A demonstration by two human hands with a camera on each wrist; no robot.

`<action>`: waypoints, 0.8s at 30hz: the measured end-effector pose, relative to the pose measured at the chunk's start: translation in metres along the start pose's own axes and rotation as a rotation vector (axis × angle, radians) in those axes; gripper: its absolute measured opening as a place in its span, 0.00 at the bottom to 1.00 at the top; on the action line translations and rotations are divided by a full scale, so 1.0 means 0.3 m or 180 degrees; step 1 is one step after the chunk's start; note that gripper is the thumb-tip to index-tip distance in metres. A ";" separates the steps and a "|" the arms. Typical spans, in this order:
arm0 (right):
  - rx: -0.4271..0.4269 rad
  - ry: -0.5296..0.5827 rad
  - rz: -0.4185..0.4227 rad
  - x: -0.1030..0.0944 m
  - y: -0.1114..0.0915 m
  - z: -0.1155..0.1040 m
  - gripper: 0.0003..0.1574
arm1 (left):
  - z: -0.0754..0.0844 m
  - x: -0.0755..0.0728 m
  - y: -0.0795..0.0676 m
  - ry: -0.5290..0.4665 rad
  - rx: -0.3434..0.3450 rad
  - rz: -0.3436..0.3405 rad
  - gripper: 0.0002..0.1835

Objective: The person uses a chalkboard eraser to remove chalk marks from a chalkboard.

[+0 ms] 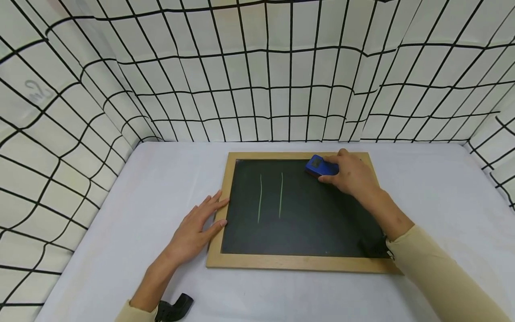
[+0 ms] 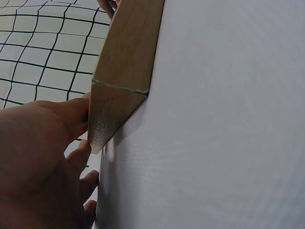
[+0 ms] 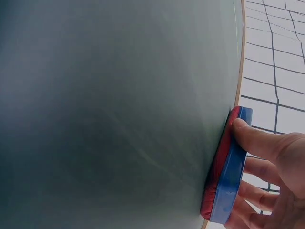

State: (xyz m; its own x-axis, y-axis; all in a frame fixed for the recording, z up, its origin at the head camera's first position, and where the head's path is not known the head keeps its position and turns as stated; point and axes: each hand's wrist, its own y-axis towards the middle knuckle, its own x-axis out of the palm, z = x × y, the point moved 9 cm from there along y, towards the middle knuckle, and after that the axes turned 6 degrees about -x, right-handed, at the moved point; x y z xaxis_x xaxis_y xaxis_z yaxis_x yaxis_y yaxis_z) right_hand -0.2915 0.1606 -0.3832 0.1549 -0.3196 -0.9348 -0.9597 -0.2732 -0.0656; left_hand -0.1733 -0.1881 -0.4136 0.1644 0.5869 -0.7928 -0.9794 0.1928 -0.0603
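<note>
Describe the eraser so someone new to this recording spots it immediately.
On the white tabletop lies a framed chalkboard. Near its far edge, right of the middle, the person's right hand grips the eraser. Its blue body and red underside set it apart from the dark chalkboard and wooden frame.

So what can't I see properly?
Head view: part of the right edge of the board, behind the right arm.
Head view: one end of the eraser, behind the right grip.
Head view: grey squiggle, too faint to read.
Head view: black thing, cut by the bottom edge.
Left wrist view: chalk lines, blocked by the wooden frame.
</note>
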 end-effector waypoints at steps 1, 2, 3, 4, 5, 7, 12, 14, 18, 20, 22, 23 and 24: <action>-0.0003 -0.0003 0.0004 -0.001 -0.001 0.001 0.45 | 0.001 0.000 0.001 0.0001 -0.0001 0.0003 0.31; -0.0006 -0.0006 0.0011 -0.002 -0.003 0.002 0.45 | 0.002 0.000 0.002 0.0004 -0.0001 0.0005 0.31; -0.0007 -0.0005 0.0019 -0.003 -0.005 0.003 0.45 | 0.003 0.000 0.004 0.0011 -0.0002 0.0005 0.31; -0.0007 -0.0003 0.0027 -0.004 -0.007 0.004 0.45 | 0.004 0.000 0.005 0.0016 -0.0004 0.0006 0.31; -0.0007 -0.0006 0.0038 -0.005 -0.009 0.005 0.45 | 0.005 0.001 0.007 0.0020 -0.0003 0.0006 0.31; -0.0013 -0.0018 0.0059 -0.006 -0.013 0.007 0.45 | 0.006 0.002 0.010 0.0028 0.0002 0.0007 0.31; -0.0054 -0.0067 0.0097 -0.002 -0.019 0.002 0.44 | 0.005 0.002 0.010 0.0010 0.0018 0.0003 0.31; -0.0073 -0.0077 0.0124 0.000 -0.018 0.001 0.44 | 0.003 0.003 0.008 0.0007 0.0022 0.0004 0.31; -0.0115 -0.0025 0.0181 0.002 -0.012 0.000 0.44 | -0.004 0.002 0.006 0.0014 0.0030 0.0018 0.31; -0.0138 0.0029 0.0208 0.001 -0.009 0.000 0.44 | -0.005 0.000 0.004 0.0019 0.0034 0.0031 0.30; -0.0171 0.0078 0.0237 0.000 -0.007 -0.001 0.43 | -0.006 -0.001 0.003 0.0021 0.0031 0.0041 0.30; -0.0179 0.0105 0.0245 0.000 -0.007 0.000 0.43 | -0.005 -0.002 0.003 0.0022 0.0028 0.0041 0.30; -0.0181 0.0132 0.0249 0.001 -0.007 0.000 0.44 | -0.005 -0.002 0.003 0.0023 0.0025 0.0041 0.30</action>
State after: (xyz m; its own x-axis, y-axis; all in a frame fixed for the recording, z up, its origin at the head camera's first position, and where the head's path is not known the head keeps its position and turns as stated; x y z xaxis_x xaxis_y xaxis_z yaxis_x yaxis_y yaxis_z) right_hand -0.2895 0.1611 -0.3833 0.0907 -0.3790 -0.9209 -0.9546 -0.2966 0.0281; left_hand -0.1743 -0.1894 -0.4141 0.1507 0.5836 -0.7979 -0.9805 0.1913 -0.0453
